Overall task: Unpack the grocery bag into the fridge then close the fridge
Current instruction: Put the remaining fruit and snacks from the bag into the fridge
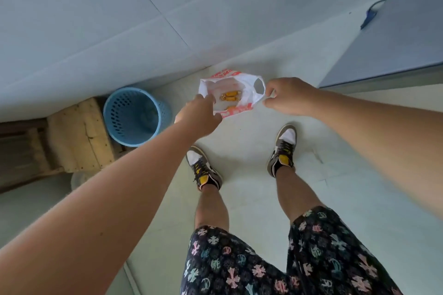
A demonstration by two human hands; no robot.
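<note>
A white plastic grocery bag (242, 84) with red-orange print stands on the pale floor in front of my feet, its mouth held wide. Inside lie yellow-orange packaged items (230, 97). My left hand (200, 114) grips the bag's left rim, fingers curled over the edge. My right hand (287, 97) pinches the right handle loop and pulls it outward. The pale blue slab (395, 38) at the upper right could be the fridge; I cannot tell for sure.
A light blue perforated waste basket (134, 117) stands left of the bag, next to a wooden block (79, 136) and dark wooden furniture at the far left. A grey-blue wall runs behind. A blue strap (370, 15) hangs at the upper right. My two sneakers stand below the bag.
</note>
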